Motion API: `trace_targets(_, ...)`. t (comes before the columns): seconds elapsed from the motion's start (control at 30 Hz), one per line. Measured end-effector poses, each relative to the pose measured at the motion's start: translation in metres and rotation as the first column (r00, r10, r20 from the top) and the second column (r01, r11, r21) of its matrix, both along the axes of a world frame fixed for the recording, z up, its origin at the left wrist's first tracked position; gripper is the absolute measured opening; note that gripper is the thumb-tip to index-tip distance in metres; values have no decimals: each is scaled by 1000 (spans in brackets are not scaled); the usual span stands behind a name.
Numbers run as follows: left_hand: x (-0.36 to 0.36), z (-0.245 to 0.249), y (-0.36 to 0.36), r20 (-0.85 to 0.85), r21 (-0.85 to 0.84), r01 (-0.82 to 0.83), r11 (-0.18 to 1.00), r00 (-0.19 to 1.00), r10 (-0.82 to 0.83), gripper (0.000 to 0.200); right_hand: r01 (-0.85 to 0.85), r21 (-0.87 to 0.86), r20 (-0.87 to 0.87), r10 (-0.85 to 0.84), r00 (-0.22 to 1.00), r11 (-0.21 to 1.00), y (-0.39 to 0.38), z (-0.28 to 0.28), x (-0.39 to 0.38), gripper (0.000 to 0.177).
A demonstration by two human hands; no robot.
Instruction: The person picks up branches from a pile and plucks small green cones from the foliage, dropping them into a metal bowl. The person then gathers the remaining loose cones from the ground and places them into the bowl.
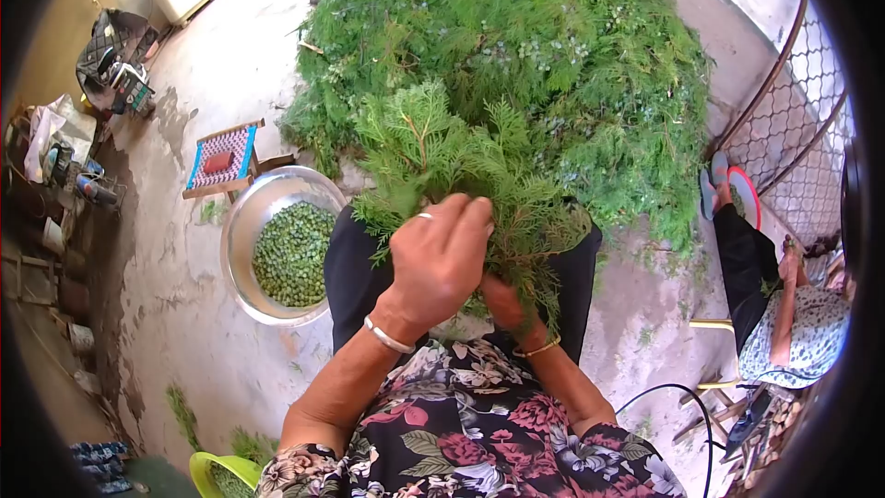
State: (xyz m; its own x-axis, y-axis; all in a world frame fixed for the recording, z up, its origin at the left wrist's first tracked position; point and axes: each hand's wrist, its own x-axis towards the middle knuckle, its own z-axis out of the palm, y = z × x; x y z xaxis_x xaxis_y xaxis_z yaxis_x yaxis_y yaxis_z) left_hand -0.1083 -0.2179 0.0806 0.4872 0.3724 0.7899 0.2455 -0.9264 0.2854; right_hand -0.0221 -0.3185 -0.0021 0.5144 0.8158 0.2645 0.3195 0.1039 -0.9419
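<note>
A leafy green evergreen branch [424,138] with flat, scaly sprays lies over my lap, between my knees in dark trousers. My left hand [441,254], with a ring and a silver bangle, is closed on the branch; its fingertips are buried in the leaves. Low under the foliage is my right hand [502,302], beside the left one, its fingers hidden by leaves and the left hand. To the left of my knee stands a wide metal basin [241,288] holding many small green cones [293,254].
A large heap of cut evergreen branches [516,46] spreads ahead. A woven stool [221,157] with a reddish block stands behind the basin. A yellow-green bucket [205,470] is at lower left. Another person [793,332] sits at right, near a wire mesh panel [793,111].
</note>
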Motion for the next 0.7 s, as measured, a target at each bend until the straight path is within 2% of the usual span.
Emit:
trace_targets(0.03,0,-1,0,-134,82,66,994,989,-54,22,-5,-7,2,5,1000,1000,-1,1,0,27)
trace_targets(0.07,-2,-3,2,-191,-4,-13,1000,982,12,22,-40,-52,-173,30,985,998,-1,4,0,30)
trace_targets(0.1,-4,-7,6,-192,-9,-17,1000,981,15,22,-80,-91,-345,44,938,993,-1,5,0,33)
trace_targets(0.13,-4,-11,13,-132,-23,-87,996,988,83,23,-82,-95,-347,44,937,992,-2,-10,4,33)
trace_targets(0.17,-5,-14,17,-75,-42,-156,987,986,152,23,-108,-121,-74,99,992,987,-5,-37,13,42)
trace_targets(0.2,-7,-16,19,-26,-121,-129,984,992,127,24,-129,-153,203,159,966,980,-9,-54,17,50)
trace_targets(0.23,-7,-17,21,-30,-125,-135,983,991,132,24,-135,-157,199,165,966,978,-10,-58,17,50)
trace_targets(0.3,-5,-20,24,113,-271,-64,960,989,97,24,-154,-256,209,210,955,954,-11,-61,16,63)
trace_targets(0.33,-4,-19,25,113,-272,-71,960,988,105,24,-161,-257,208,217,954,953,-13,-61,15,63)
trace_targets(0.37,-3,-16,25,145,-322,-65,945,983,117,24,-29,-252,578,174,798,967,-16,-58,14,64)
trace_targets(0.4,-2,-14,25,177,-369,-56,928,976,130,23,91,-191,853,120,507,977,-17,-55,13,65)
trace_targets(0.43,-4,-11,27,177,-370,-62,927,975,136,23,85,-192,854,124,506,978,-14,-52,9,65)
trace_targets(0.5,-7,-7,30,9,-428,-81,900,995,95,20,82,-82,624,-13,782,993,-7,-44,1,27)
trace_targets(0.53,-8,-7,33,10,-429,-84,899,995,98,20,79,-83,624,-10,781,993,-8,-35,2,27)
trace_targets(0.57,-8,-7,36,-48,-505,-85,859,996,70,20,142,-54,839,-32,543,988,-10,-23,3,25)
trace_targets(0.6,-8,-8,37,-102,-578,-90,811,994,38,19,192,-6,968,-43,249,981,-11,-18,4,23)
trace_targets(0.63,-8,-11,39,-102,-579,-92,810,994,40,19,190,-7,968,-41,249,982,-12,-24,5,23)
trace_targets(0.67,-7,-14,40,-56,-554,-61,831,998,36,15,112,-212,709,74,701,971,-12,-35,7,38)
trace_targets(0.7,-7,-17,41,-10,-526,-31,850,999,30,11,-56,-349,246,149,958,936,-13,-43,8,55)
